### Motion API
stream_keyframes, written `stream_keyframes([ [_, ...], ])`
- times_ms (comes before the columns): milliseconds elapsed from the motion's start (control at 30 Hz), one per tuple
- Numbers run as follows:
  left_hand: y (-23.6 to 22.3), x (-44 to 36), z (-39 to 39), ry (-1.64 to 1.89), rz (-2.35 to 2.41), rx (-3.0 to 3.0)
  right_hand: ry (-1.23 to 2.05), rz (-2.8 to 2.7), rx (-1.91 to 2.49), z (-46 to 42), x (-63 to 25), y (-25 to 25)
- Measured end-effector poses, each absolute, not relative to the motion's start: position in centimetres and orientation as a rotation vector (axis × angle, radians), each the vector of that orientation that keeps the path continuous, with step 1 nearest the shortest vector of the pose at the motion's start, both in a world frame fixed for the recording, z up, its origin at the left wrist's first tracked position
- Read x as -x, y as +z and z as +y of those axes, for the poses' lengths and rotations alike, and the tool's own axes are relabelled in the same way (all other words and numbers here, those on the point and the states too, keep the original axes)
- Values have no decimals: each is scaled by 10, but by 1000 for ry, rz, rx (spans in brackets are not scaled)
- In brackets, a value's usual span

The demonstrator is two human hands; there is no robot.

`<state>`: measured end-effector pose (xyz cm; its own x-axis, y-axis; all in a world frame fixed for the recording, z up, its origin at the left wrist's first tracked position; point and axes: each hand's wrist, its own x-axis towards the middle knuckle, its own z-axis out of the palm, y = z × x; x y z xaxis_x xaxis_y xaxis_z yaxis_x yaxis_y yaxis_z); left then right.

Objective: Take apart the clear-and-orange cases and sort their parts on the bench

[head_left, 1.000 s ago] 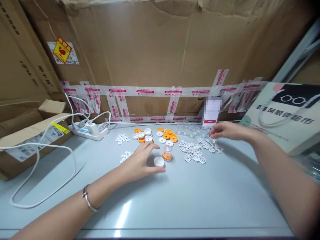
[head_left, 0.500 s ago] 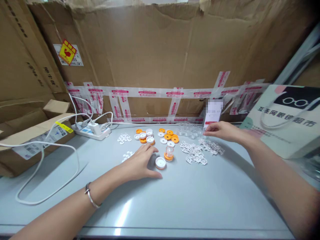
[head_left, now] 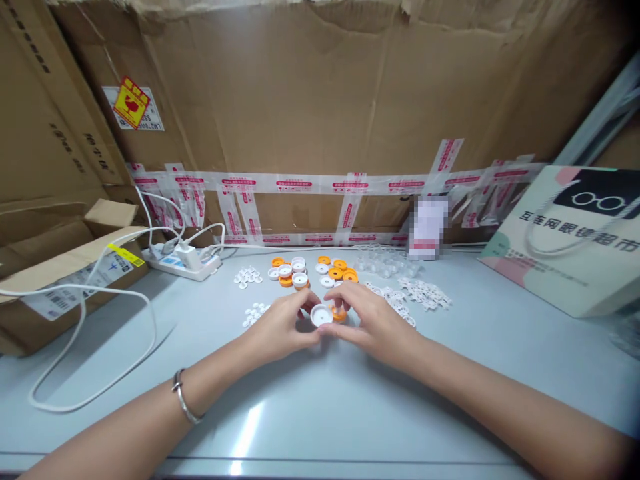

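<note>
Between my two hands a white round cap [head_left: 321, 316] with a raised rim is gripped, its recessed face toward me. My left hand [head_left: 285, 321] curls around its left side, fingers behind and thumb at the lower edge. From the right, my right hand [head_left: 373, 325] closes on it, with thumb at the front rim and bent fingers at the back. Just behind my right fingers an orange round piece [head_left: 339, 314] stands on the table, partly covered. My right hand also hides part of the flat white cut-out pieces [head_left: 407, 320].
White and orange caps [head_left: 299, 279] lie in two groups behind my hands. Small white parts [head_left: 256, 313] are at left, clear cups [head_left: 385, 261] at the back right. A power strip [head_left: 193, 267], cardboard box [head_left: 65, 293], phone [head_left: 429, 227] and paper bag [head_left: 565, 253] surround the workspace.
My right hand has come from the clear cups at the back right to the white cap. My left hand has closed in on it, and the cap sits slightly higher in view.
</note>
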<state>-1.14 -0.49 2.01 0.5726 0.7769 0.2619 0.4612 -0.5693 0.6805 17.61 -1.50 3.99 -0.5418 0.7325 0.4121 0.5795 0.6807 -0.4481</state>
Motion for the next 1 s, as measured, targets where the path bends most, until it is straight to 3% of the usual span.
stream_keyframes([
  [333, 22, 6, -12, 902, 949, -2111, 531, -2240, 1083, -15, -178, 41],
  [1000, 6, 16, 11, 580, 751, -1627, 796, -2129, 1070, -11, -183, 50],
])
